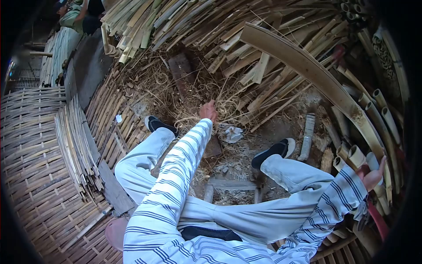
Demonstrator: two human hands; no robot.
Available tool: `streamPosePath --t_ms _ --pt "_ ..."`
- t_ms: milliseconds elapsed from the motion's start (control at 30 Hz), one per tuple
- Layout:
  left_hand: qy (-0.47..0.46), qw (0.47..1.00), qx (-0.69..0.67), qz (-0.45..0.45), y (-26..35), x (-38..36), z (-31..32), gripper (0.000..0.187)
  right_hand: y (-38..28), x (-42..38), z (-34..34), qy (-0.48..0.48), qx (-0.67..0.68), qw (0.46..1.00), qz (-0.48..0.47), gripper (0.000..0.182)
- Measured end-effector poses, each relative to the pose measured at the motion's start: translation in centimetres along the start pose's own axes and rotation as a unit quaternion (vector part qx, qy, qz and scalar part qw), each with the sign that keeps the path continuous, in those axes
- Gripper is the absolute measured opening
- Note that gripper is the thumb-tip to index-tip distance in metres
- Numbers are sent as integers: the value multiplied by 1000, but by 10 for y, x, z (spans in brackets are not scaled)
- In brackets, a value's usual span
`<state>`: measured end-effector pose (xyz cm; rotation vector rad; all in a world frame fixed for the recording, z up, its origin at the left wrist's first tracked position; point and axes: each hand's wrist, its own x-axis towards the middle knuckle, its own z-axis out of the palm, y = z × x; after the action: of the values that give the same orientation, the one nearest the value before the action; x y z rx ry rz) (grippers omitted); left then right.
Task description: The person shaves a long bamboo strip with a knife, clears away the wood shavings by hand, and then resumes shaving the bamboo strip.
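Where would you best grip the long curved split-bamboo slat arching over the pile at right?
Probably at its lower end, by the right hand. The long curved split-bamboo slat is broad and shallow there, so wrap the fingers over its edges from the outer right side; its far end lies among the stacked strips.

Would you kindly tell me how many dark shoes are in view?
2: left shoe beside the woven bamboo strips, right shoe near the grey tube. None seems hidden.

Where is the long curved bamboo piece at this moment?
In the head view, the long curved bamboo piece arcs down the right side, its lower end at the right hand.
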<state>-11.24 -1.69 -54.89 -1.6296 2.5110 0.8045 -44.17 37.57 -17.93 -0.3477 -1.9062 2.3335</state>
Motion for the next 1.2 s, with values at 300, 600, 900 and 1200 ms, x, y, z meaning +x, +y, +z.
streamPosePath --t_ms 300,600,900,1200 --pt "20 978 -187 -84 59 -64 80 72 -2 -3 -1 -38 -25 999 29 29" --pt "-226 961 -147 -59 94 -44 17 70 -15 -39 46 53 65 996 35 35" --pt "299 930 -114 -181 26 -43 -75 81 -11 -31 24 -18 0 1000 16 35" --pt "-118 974 -178 -77 131 -80 57 98 -8 -17 8 -87 32 995 39 27"
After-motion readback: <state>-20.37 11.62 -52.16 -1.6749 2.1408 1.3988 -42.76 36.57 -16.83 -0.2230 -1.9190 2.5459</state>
